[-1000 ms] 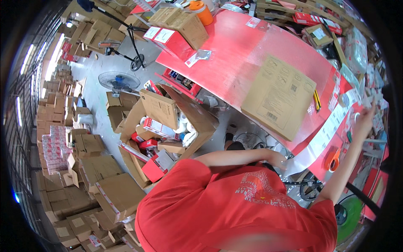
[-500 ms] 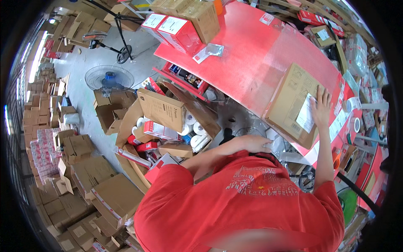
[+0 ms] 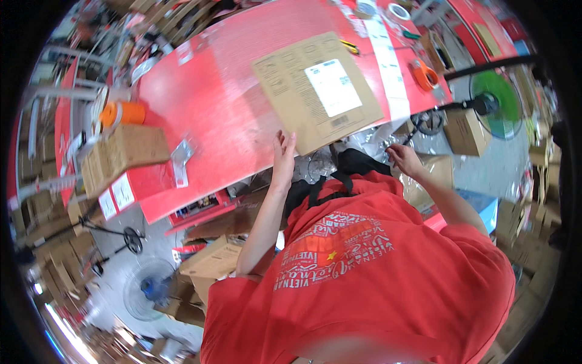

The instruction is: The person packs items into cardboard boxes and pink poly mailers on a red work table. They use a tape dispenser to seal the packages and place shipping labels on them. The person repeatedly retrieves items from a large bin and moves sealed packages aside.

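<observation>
A flat brown cardboard box (image 3: pixel 285 73) bearing a white shipping label (image 3: pixel 331 85) lies on the red worktable (image 3: pixel 200 121) along its front edge. My left hand (image 3: pixel 285 148) is raised beside the box's lower-left corner, fingers apart and holding nothing. My right hand (image 3: pixel 402 156) is below the box's right corner by the table edge, fingers loosely bent and apart, with nothing visible in them. A yellow cutter (image 3: pixel 350 47), a long white label strip (image 3: pixel 389 67) and an orange tape roll (image 3: pixel 425 75) are to the right of the box.
At the table's left stand cardboard and red boxes (image 3: pixel 126 151) and an orange container (image 3: pixel 121 113), with a small plastic packet (image 3: pixel 180 161) beside them. A green fan (image 3: pixel 503 103) stands right of the table; another fan (image 3: pixel 144 288) and piled cartons (image 3: pixel 206 258) are at lower left.
My view has swung round toward the table. My right hand came from the label strip onto the box, where a label appeared, then drew back. My left hand has risen to the box's corner.
</observation>
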`<state>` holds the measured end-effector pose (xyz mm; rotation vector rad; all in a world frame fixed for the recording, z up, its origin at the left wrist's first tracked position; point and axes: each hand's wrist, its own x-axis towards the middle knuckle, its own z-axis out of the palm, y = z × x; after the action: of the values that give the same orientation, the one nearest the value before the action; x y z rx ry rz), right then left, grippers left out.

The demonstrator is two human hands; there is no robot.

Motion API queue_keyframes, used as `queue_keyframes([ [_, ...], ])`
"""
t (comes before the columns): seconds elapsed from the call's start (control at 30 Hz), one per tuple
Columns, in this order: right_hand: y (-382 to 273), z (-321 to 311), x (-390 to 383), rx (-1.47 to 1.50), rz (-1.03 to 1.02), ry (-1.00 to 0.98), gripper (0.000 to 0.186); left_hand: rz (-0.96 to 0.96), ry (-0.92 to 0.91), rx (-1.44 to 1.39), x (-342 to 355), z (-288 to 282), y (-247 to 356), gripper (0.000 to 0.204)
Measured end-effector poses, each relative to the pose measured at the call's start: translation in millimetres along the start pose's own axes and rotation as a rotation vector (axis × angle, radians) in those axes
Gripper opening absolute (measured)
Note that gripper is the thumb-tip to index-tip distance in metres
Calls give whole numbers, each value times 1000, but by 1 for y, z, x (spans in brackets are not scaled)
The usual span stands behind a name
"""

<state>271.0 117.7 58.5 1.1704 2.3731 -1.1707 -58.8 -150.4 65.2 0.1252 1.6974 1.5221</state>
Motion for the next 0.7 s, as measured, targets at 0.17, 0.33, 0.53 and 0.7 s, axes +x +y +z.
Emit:
queue_keyframes([
  [0.17,61,14,7,-388,-192,-185,27,-125,5,9,10,32,3,95],
  [0.33,56,-24,41,-187,-389,63,22,136,109,28,10,31,-14,82],
  [0.53,52,-113,102,211,-275,257,19,-262,251,-512,43,61,96,72],
  [0.7,74,-145,153,213,-414,370,19,660,-18,-512,224,129,248,80],
])
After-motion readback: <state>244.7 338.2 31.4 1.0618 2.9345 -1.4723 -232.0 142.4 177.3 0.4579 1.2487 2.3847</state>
